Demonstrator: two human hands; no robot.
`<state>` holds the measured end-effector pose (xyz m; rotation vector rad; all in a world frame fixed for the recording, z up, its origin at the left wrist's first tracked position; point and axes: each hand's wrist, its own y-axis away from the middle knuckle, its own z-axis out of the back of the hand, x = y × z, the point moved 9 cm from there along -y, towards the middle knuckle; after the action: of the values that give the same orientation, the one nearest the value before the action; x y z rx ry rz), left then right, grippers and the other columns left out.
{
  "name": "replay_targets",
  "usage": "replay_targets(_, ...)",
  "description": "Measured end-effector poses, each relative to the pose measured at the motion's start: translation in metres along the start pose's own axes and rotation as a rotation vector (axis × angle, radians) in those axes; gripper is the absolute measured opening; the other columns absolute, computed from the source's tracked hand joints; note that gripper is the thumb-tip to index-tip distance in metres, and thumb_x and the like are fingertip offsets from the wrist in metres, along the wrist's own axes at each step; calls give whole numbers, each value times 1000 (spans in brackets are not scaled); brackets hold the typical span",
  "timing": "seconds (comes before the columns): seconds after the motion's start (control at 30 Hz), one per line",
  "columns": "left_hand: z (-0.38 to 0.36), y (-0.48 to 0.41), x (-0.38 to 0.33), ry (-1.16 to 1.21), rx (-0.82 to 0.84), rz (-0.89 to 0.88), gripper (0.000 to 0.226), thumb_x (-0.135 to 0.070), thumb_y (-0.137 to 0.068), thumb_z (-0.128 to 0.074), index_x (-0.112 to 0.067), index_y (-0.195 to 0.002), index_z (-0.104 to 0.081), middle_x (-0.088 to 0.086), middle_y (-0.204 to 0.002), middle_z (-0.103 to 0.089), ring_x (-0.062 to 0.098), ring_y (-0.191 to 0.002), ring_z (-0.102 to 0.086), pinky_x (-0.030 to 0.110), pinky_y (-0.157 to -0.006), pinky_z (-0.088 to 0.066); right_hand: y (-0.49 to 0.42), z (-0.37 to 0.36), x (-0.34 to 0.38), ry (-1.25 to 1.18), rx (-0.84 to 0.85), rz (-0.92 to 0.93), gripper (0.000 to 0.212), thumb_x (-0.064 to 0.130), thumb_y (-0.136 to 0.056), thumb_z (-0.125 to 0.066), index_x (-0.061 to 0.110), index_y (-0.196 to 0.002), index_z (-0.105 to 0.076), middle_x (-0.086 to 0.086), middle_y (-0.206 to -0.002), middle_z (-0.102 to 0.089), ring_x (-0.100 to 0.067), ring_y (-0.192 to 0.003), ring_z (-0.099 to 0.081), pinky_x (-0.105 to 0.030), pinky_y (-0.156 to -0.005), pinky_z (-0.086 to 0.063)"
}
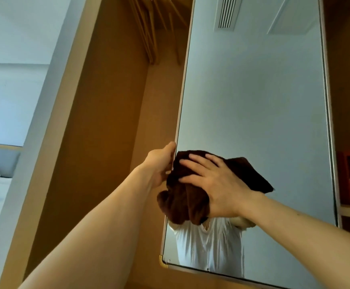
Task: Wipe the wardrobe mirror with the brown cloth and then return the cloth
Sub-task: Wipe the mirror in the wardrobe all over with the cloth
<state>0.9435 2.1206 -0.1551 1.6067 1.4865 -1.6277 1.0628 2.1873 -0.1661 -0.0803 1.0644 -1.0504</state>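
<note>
Left hand (162, 163) grips the edge of the wardrobe mirror (253, 101) mid-frame; right hand (218, 184), fingers spread, presses the soft, light brown cloth (180, 203) flat.

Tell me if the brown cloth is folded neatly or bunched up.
Bunched: brown cloth hangs in crumpled folds under the right hand pressing it to the mirror.

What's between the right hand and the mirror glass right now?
The brown cloth: in the head view the right hand presses it with spread fingers against the wardrobe mirror. Nothing else shows between them.
</note>
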Motion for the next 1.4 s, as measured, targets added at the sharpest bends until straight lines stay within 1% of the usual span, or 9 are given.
replay_targets(0.13, 3, 1, -3, 10, -103, -19, 42, -43, -93, -52, -4, -103, -61, 11, -96, -66, 28, -88, -64, 38, -79, -53, -27, 27, -36, -26, 11, -61, 73, 55, -71, -61, 40, -139, -38, 7, -158, -13, -14, -145, -2, -40, -116, 1)
replay_targets(0.37, 2, -1, 12, 159, -22, 102, 72, -62, -93, -24, -5, -112, -64, 11, -91, -68, 24, -78, -57, 33, -70, -47, -88, 85, -128, -80, -194, -646, 83, 65, -78, -53, 33, -147, -21, -4, -158, -4, -28, -145, -2, -52, -115, -5)
replay_targets(0.47, 3, -2, 12, 215, -17, 73, 74, -66, -93, -24, -6, -110, -64, 9, -80, -71, 21, -63, -65, 29, -55, -50, -74, 67, -88, -5, -270, -549, 83, 67, -78, -52, 32, -147, -22, -4, -158, -7, -26, -145, -2, -49, -116, -4)
replay_targets(0.6, -4, 4, 20, 389, 131, 158, 77, -73, -88, -28, -11, -114, -64, 16, -104, -71, 32, -90, -69, 41, -70, -54, -12, 25, -20, -5, -280, -383, 82, 64, -73, -57, 26, -142, -37, -7, -155, -23, -27, -144, -13, -50, -116, -11)
replay_targets(0.7, -5, 10, 17, 270, 168, 130, 66, -66, -90, -35, -7, -99, -64, 9, -82, -74, 24, -71, -71, 32, -63, -49, 36, -11, 20, -24, -189, -239, 78, 71, -70, -53, 25, -134, -49, -7, -149, -36, -27, -141, -25, -53, -112, -24)
replay_targets(0.87, -4, 16, 7, 50, -18, -11, 28, -36, -90, -59, -9, -80, -58, 1, -51, -57, 15, -40, -51, 20, -45, -41, 45, -16, 23, 48, -63, 72, 74, 72, -70, -57, 30, -131, -52, -6, -148, -39, -27, -139, -31, -48, -114, -17)
replay_targets(1.0, 1, 9, 10, 0, -70, -21, 36, -42, -89, -60, -7, -79, -57, 6, -60, -52, 18, -53, -49, 30, -61, -44, 17, 35, -54, 62, -245, -120, 77, 46, -61, -80, 19, -129, -57, -16, -144, -42, -37, -134, -36, -55, -110, -25)
replay_targets(1.2, 7, 8, 19, -51, -80, 19, 44, -53, -86, -60, -9, -90, -60, 8, -78, -55, 24, -80, -56, 44, -89, -49, 19, 71, -121, 15, -521, -661, 81, 68, -67, -47, 26, -137, -46, -7, -151, -32, -26, -140, -25, -45, -112, -18)
replay_targets(1.4, 5, 16, 13, -38, -137, -26, 46, -50, -87, -59, -5, -100, -61, 11, -87, -64, 27, -86, -64, 45, -85, -54, 80, 4, -15, 47, -330, -224, 77, 60, -65, -70, 19, -129, -56, -14, -142, -44, -37, -131, -39, -53, -108, -28)
